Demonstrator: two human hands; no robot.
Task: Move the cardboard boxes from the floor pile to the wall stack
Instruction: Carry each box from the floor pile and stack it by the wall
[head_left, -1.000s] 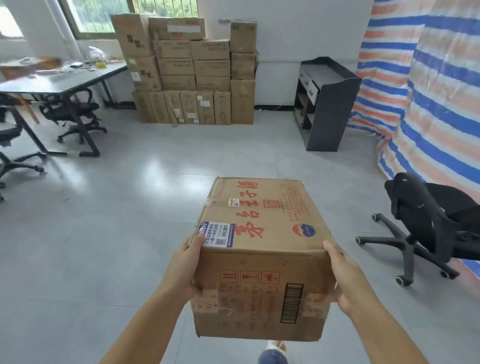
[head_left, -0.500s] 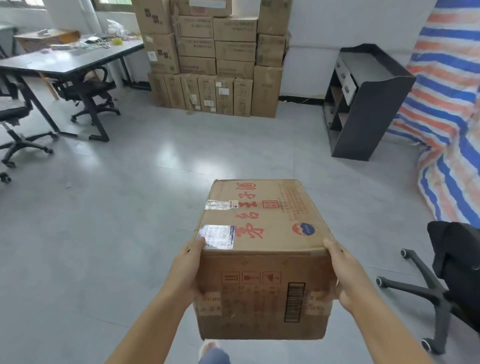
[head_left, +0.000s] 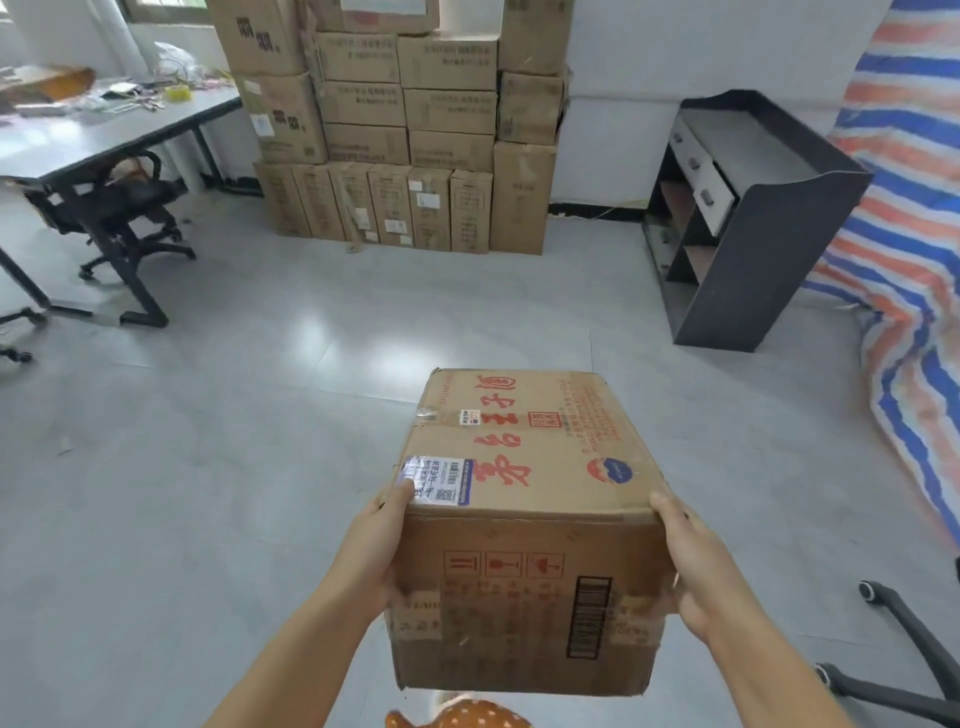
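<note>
While carried, head view: cardboard box (head_left: 524, 525) clamped between left hand (head_left: 376, 556) and right hand (head_left: 693, 566), wall stack (head_left: 405, 124) well ahead.
Fingers: wrapped round both side edges; tips hidden.
Risk: box may slip; its bottom looks unsupported.
Change: stack nearer than before; grip unchanged.

Matt brown cardboard box (head_left: 524, 499) with glossy tape and paper labels, above a smooth, faintly shiny tiled floor (head_left: 208, 467)

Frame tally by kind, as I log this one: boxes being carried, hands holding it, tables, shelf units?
carried cardboard box: 1
hands with a grip on it: 2 (left hand, right hand)
table: 1
black shelf unit: 1
Total: 5
</note>
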